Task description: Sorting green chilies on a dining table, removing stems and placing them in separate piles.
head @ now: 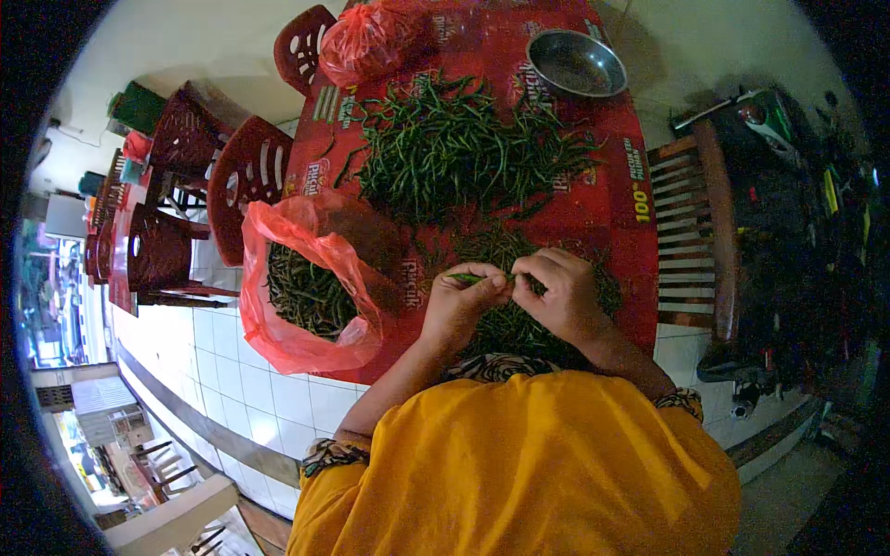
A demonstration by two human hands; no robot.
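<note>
My left hand (pixel 462 299) grips a green chili pepper (pixel 464 278), its body showing between thumb and fingers. Touching the chili's other end are the pinched fingertips of my right hand (pixel 560 288), close against the left. Under and around both hands lies a pile of thin green stems or small chilies (pixel 514 323), partly hidden by them. Beyond, a large heap of long green chilies (pixel 452 153) covers the middle of the table. To the left, an open red plastic bag (pixel 261 347) holds many dark, brownish-green pieces (pixel 306 295), too small to tell exactly.
The red printed tablecloth (pixel 626 243) bears writing. A round metal bowl (pixel 577 62) stands at the far right, and a tied red plastic bag (pixel 365 42) at the far left. Red plastic chairs (pixel 250 181) are along the left side; a slatted wooden bench (pixel 685 229) is at the right.
</note>
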